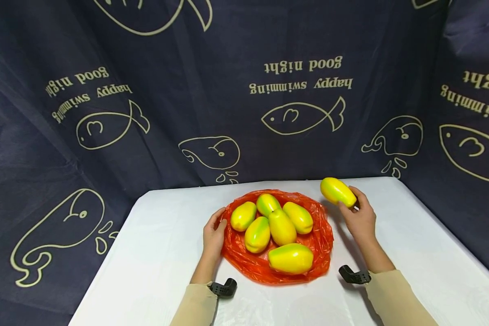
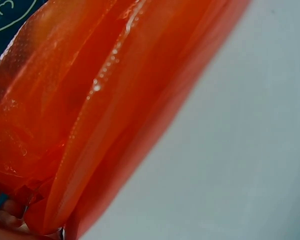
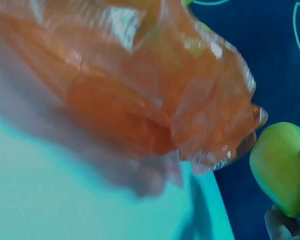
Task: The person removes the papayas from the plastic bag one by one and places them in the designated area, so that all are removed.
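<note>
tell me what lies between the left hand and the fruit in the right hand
In the head view, the open red bag, holding six yellow-green fruits, lies between the left hand and the held fruit.

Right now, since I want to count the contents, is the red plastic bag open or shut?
Open: in the head view, the red plastic bag lies spread wide, six yellow-green oval fruits showing inside.

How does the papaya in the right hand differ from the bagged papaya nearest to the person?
The held papaya is outside the red plastic bag, gripped by the right hand; the nearest papaya lies inside it. In the head view, the held papaya slants down rightward, while the nearest papaya lies almost level. Both are yellow with green.
</note>
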`<state>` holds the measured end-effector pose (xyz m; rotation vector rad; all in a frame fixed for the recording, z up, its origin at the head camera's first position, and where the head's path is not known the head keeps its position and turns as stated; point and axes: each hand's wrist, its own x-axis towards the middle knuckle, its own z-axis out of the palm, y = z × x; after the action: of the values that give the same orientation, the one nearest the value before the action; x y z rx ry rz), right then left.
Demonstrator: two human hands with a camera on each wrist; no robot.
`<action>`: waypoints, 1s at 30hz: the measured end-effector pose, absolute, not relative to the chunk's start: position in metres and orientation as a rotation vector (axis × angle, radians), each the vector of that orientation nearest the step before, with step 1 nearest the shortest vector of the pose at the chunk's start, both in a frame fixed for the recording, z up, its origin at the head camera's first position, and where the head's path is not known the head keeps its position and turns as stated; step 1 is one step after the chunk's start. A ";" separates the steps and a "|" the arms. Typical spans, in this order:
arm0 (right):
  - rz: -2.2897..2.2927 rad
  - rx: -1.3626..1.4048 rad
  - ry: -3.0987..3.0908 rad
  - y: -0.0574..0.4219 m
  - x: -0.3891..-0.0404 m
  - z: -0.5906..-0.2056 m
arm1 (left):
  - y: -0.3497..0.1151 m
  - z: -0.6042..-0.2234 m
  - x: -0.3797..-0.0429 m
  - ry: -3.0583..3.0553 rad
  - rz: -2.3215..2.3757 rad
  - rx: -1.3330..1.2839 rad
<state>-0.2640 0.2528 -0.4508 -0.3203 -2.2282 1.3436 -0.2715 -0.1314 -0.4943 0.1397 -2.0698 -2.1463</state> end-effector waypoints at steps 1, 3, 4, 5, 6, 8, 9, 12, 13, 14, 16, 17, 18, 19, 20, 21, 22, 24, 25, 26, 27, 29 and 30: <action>1.349 -0.336 -2.228 0.254 -0.264 -0.452 | -0.131 -0.495 -0.272 -2.071 -2.143 0.140; 1.349 -0.359 -2.233 0.257 -0.264 -0.455 | -0.131 -0.495 -0.272 -2.071 -2.131 0.138; 1.350 -0.365 -2.234 0.258 -0.264 -0.456 | -0.131 -0.495 -0.272 -2.070 -2.126 0.136; 1.348 -0.369 -2.240 0.259 -0.264 -0.457 | -0.131 -0.495 -0.273 -2.069 -2.123 0.131; 1.346 -0.375 -2.246 0.260 -0.264 -0.459 | -0.131 -0.496 -0.273 -2.067 -2.123 0.131; 1.344 -0.388 -2.256 0.262 -0.264 -0.462 | -0.131 -0.496 -0.273 -2.064 -2.133 0.136; 1.344 -0.398 -2.263 0.263 -0.264 -0.463 | -0.131 -0.495 -0.272 -2.065 -2.132 0.132; 1.344 -0.443 -2.281 0.266 -0.264 -0.467 | -0.131 -0.495 -0.271 -2.063 -2.140 0.122; 1.347 -0.459 -2.286 0.266 -0.265 -0.469 | -0.131 -0.495 -0.271 -2.060 -2.143 0.119; 1.351 -0.475 -2.289 0.267 -0.265 -0.470 | -0.131 -0.494 -0.271 -2.054 -2.149 0.118; 1.364 -0.499 -2.289 0.268 -0.265 -0.473 | -0.131 -0.495 -0.271 -2.056 -2.150 0.116; 1.373 -0.506 -2.288 0.268 -0.265 -0.474 | -0.131 -0.495 -0.271 -2.056 -2.150 0.114; 1.378 -0.513 -2.287 0.268 -0.265 -0.475 | -0.131 -0.495 -0.272 -2.060 -2.144 0.110; 1.381 -0.519 -2.288 0.268 -0.266 -0.476 | -0.131 -0.495 -0.272 -2.061 -2.142 0.109; 1.383 -0.522 -2.291 0.268 -0.266 -0.477 | -0.131 -0.495 -0.272 -2.068 -2.135 0.106; 1.383 -0.526 -2.295 0.268 -0.266 -0.478 | -0.132 -0.496 -0.272 -2.075 -2.125 0.105; 1.379 -0.527 -2.300 0.268 -0.266 -0.478 | -0.132 -0.496 -0.272 -2.077 -2.110 0.098; 1.372 -0.531 -2.310 0.269 -0.266 -0.480 | -0.131 -0.496 -0.272 -2.074 -2.089 0.096; 1.367 -0.533 -2.314 0.269 -0.266 -0.481 | -0.131 -0.496 -0.272 -2.071 -2.087 0.099; 1.365 -0.537 -2.317 0.269 -0.266 -0.482 | -0.131 -0.496 -0.272 -2.068 -2.083 0.097; 1.365 -0.541 -2.321 0.269 -0.266 -0.483 | -0.131 -0.496 -0.272 -2.062 -2.085 0.097; 1.371 -0.554 -2.322 0.270 -0.266 -0.485 | -0.130 -0.487 -0.266 -2.067 -2.093 0.091; 1.373 -0.560 -2.321 0.271 -0.266 -0.486 | -0.129 -0.482 -0.263 -2.075 -2.100 0.092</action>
<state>-0.2661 0.2707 -0.4865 -0.5600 -2.3207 1.3734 -0.2635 -0.1290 -0.4816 0.0921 -2.0753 -2.1001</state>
